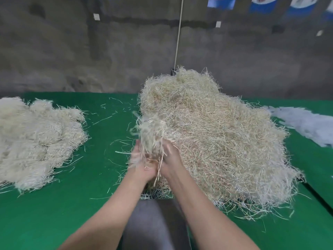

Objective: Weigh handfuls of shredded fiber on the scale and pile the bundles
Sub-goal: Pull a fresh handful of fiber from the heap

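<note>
Fiber handful (153,130) held upright at the near-left edge of the heap (216,141), both hands closed round its base: left hand (142,165), blurred, and right hand (171,159), fingers curled into the strands. Loose ends trail between the palms and could shed onto the green table (100,204), or snag the heap and drag extra out, spoiling the weight. No scale is in view. Open cloth lies between heap and the bundles (36,141) piled at left; white strips (306,123) crowd the right edge.

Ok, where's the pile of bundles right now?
In the head view, the bundles lie far left on the green table, apart from the big loose heap.
</note>
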A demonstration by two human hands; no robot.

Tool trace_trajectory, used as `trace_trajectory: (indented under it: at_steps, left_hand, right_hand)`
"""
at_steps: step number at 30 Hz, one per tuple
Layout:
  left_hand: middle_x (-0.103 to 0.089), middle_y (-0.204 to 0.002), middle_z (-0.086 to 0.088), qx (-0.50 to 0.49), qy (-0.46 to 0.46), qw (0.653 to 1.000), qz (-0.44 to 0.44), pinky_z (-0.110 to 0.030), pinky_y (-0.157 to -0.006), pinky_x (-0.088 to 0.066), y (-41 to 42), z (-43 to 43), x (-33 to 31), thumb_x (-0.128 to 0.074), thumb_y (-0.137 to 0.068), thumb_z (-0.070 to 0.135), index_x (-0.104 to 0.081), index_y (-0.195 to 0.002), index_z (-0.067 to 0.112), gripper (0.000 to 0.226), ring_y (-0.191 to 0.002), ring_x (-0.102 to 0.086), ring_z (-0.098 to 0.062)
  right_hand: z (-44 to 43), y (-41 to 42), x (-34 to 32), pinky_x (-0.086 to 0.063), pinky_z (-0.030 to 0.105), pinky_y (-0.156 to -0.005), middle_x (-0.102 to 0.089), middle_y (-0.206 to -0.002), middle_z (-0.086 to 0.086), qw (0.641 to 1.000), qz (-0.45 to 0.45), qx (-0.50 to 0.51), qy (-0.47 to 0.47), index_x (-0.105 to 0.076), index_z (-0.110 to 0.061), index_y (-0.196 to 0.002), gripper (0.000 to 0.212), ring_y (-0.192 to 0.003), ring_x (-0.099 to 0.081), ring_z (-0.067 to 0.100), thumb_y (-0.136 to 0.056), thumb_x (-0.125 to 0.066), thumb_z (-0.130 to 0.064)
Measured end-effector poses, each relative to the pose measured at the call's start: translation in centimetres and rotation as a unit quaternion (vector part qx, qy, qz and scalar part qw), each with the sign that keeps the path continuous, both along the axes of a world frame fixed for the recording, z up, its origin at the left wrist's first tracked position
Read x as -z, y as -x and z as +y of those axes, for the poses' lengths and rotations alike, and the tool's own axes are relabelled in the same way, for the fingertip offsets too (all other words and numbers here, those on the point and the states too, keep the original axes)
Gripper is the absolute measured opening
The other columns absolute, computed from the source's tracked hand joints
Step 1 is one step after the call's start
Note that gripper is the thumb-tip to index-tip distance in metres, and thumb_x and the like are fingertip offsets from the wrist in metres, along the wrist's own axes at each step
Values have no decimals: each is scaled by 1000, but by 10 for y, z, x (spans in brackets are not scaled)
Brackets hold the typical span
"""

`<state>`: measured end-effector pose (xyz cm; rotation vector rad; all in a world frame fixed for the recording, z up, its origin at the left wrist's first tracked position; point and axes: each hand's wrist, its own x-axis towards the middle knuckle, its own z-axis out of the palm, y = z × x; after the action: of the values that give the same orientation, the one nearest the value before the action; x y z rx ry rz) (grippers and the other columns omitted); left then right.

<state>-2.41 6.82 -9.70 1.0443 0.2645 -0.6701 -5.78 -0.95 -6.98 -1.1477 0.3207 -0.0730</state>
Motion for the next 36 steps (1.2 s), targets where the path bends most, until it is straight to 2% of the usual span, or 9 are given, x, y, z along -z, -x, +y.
trace_trajectory:
  at_steps: [3, 5, 10, 13, 19, 23, 26, 30, 36]
  left_hand:
    - [-66, -113, -22, 66, 33, 997, -13, -46, -74, -56, 5, 19, -18, -52, -86, 55, -73, -102, 3, 58, -92, -68, -34]
    - [-61, -119, -22, 117, 22, 992, -36, -49, -77, -54, 17, 28, -14, -58, -86, 46, -71, -105, 2, 49, -93, -66, -37]
    - [-48, -137, -9, 53, -215, 969, -105, -43, -106, -39, 52, 48, 38, -52, -91, -1, -53, -125, 13, 37, -119, -53, -26]
    - [-56, -115, -10, 47, -230, 966, -105, -33, -96, -49, 73, 55, 49, -56, -87, -6, -46, -128, 22, 51, -109, -62, -16]
    - [-53, -126, -4, 121, -317, 921, -190, -25, -72, -50, 81, 67, 49, -60, -78, -9, -47, -129, 28, 64, -81, -59, -5]
    - [-64, -110, 17, 58, -307, 918, -242, -17, -80, -43, 72, 86, 43, -51, -87, -3, -62, -104, 34, 42, -103, -59, -2]
    - [-61, -104, 30, 129, -351, 852, -366, -12, -83, -40, 82, 82, 41, -64, -88, 17, -63, -97, 44, 28, -100, -56, 10]
    - [-58, -96, 27, 229, -498, 702, -455, -34, -105, -34, 93, 71, 57, -66, -85, 22, -63, -79, 35, 14, -101, -52, 4]
    - [-59, -95, 26, 170, -454, 769, -417, -21, -97, -39, 97, 78, 60, -70, -81, 18, -63, -80, 32, 15, -94, -49, 18]
  right_hand:
    - [-23, 18, 8, -51, 24, -82, -51, -132, 15, 883, 9, -107, 456, -48, -5, -131, 39, -100, -58, 19, -98, -46, -26]
    - [-31, 36, 24, -36, 27, -99, -46, -137, 21, 792, 5, -211, 572, -47, -1, -133, 41, -114, -54, 23, -101, -39, -26]
    - [-47, 72, 54, -30, 14, -105, -36, -141, -12, 833, -56, -261, 484, -38, -15, -139, 62, -128, -38, 7, -85, -69, -22]
    - [-54, 84, 70, -40, 13, -92, -45, -123, -23, 876, -75, -238, 413, -47, -32, -122, 54, -109, -44, -5, -80, -73, -10]
    - [-53, 91, 95, -38, 16, -66, -58, -77, -19, 823, -155, -158, 523, -64, 0, -90, 14, -70, -50, -5, -76, -61, -1]
    - [-60, 94, 101, -42, 28, -76, -61, -98, 2, 787, -179, -189, 560, -65, -5, -96, 14, -87, -55, 12, -83, -60, -2]
    - [-61, 100, 110, -42, 34, -95, -50, -128, 12, 767, -168, -243, 570, -62, -6, -117, 39, -108, -53, 23, -79, -55, 3]
    - [-65, 99, 104, -37, 26, -98, -53, -125, -4, 811, -141, -296, 484, -52, -25, -126, 52, -111, -49, -1, -82, -63, -1]
    - [-87, 96, 88, -44, 24, -101, -51, -129, 4, 883, -42, -280, 375, -51, -11, -120, 44, -121, -50, 9, -84, -50, 16]
